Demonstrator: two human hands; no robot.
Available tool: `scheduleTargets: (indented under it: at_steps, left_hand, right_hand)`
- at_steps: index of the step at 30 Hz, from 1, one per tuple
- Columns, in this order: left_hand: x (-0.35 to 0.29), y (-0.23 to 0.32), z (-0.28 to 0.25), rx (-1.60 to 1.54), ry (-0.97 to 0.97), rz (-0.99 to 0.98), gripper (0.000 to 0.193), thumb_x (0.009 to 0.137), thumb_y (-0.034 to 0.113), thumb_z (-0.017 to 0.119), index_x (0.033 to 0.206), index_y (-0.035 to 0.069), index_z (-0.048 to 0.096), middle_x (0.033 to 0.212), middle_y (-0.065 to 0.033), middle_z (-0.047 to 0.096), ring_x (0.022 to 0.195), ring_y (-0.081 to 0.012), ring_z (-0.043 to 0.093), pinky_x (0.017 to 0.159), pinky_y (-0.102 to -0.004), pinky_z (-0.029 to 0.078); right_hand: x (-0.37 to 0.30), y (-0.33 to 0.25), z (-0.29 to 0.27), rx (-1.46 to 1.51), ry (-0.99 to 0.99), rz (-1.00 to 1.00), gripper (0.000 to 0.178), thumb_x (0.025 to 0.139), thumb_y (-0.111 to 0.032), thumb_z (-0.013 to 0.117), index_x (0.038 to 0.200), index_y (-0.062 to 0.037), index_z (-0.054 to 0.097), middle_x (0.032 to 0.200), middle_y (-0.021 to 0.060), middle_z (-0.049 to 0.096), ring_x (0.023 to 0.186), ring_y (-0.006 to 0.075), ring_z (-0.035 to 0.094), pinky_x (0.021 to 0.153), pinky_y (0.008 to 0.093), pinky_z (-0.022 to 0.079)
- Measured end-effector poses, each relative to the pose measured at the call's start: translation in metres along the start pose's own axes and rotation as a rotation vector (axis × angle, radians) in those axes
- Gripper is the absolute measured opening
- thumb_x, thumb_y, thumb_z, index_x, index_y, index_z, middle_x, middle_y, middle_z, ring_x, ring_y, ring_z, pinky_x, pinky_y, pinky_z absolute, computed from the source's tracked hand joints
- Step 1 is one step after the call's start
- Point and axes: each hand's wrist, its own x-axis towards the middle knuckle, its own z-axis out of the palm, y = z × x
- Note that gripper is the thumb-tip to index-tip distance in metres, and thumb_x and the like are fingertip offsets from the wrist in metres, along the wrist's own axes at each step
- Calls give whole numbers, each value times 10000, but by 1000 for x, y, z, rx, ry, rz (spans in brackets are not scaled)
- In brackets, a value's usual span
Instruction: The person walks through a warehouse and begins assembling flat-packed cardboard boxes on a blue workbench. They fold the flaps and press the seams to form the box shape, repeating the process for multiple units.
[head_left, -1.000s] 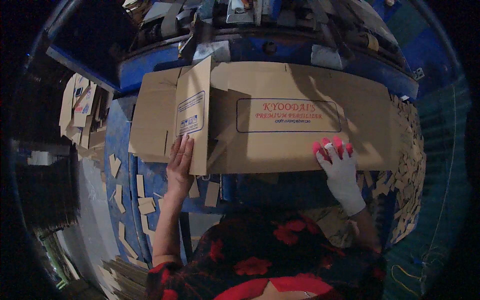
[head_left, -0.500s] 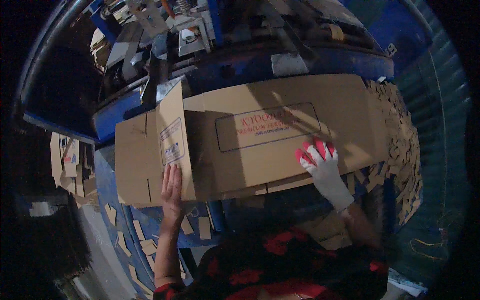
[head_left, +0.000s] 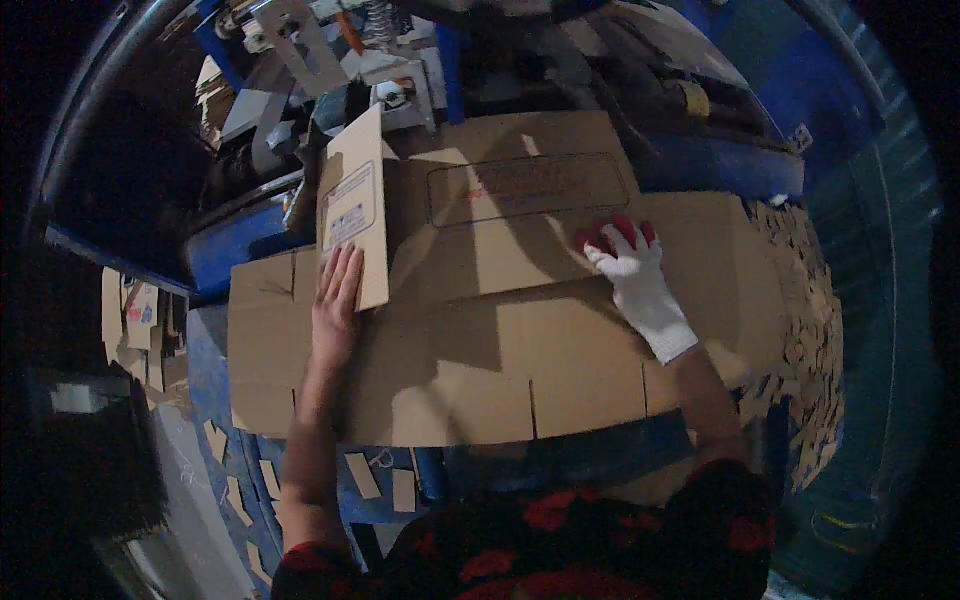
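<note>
Cardboard box blank (head_left: pixel 500 340) lies flat across the blue worktop (head_left: pixel 240 250). The bare left hand (head_left: pixel 335 310) rests open against its raised flap (head_left: pixel 355 210), which could spring back. The gloved right hand (head_left: pixel 630 265) presses flat, gripping nothing; the sheet could slide toward the machinery (head_left: pixel 330 60).

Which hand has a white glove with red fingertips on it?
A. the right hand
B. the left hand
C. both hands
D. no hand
A: the right hand wears a white glove with red fingertips and presses flat on the cardboard sheet, while the left hand is bare beside the raised flap.
</note>
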Motion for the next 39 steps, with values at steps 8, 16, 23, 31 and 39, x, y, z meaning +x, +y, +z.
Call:
scheduleTargets:
  at_steps: [8,16,23,31,39]
  left_hand:
    - [131,-65,54,186,63,-115,488,798,19,467,1279,54,395,1185,-174,489,1091,-372,455,914,-448,395]
    - [49,-53,32,24,-29,-56,459,754,9,576,1205,28,494,1241,-188,517,1151,-348,493,930,-397,429]
    - [-185,-67,-98,506,70,-788,515,795,377,610,1096,-36,544,1185,-181,530,1111,-362,478,922,-440,400]
    - [-218,-48,-143,446,-126,-1005,680,681,535,694,1019,-41,565,1006,-214,572,955,-389,517,826,-477,401]
    - [-204,-33,-161,727,-149,-854,823,613,536,755,1157,-30,508,1014,-243,545,956,-410,510,836,-460,422]
  right_hand:
    - [146,43,6,-105,10,64,547,789,-11,474,1308,-181,454,1287,154,476,1156,370,466,957,502,374]
    - [108,78,12,58,241,50,421,830,-110,550,1244,-61,493,1180,202,537,1022,344,561,845,406,475]
    - [-157,80,12,51,139,472,594,837,-279,600,1337,-32,395,1368,184,400,1270,373,351,1038,458,286]
    - [-273,34,3,-60,143,997,732,833,-436,603,1364,-11,332,1404,162,357,1282,339,343,1055,467,267]
    - [-258,5,-18,1519,974,1384,721,791,-146,667,1379,-11,273,1258,127,492,1189,255,445,1001,407,369]
